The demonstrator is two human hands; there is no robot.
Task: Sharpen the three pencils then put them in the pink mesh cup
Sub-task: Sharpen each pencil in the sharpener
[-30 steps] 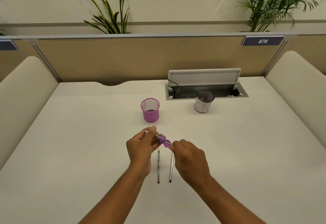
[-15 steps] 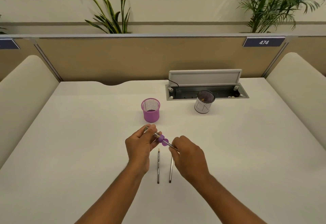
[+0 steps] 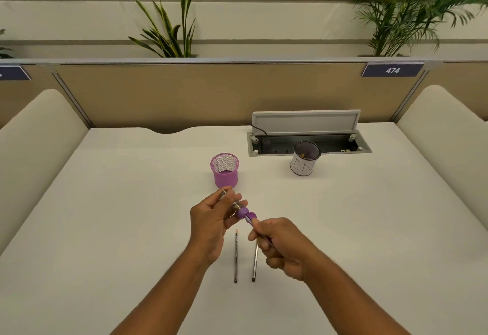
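— A pale bench (image 3: 132, 229) in an office bay, with a tan partition (image 3: 184, 91) behind it and leafy plants (image 3: 169, 23) under the window. What are the hands doing?
— The left hand (image 3: 211, 225) has its grip clamped on the sharpener (image 3: 244, 213). Fingers and thumb curl round its silvery body, and the purple end points towards the other hand. The right hand (image 3: 280, 245) has its grip pinched on the third pencil (image 3: 249, 223), whose far end sits in that purple end. Both hands are raised above the bench.
— And the other pencils?
— Two lie side by side on the bench, just under the hands, running roughly towards the person. The left pencil (image 3: 235, 255) shows a pointed tip at its far end. The right pencil (image 3: 255, 263) has its far end hidden by the right hand.
— The cup?
— The pink mesh cup (image 3: 225, 173) stands upright just beyond the left hand. Farther right, a white cup (image 3: 303, 163) stands in front of an open cable tray (image 3: 305, 123)
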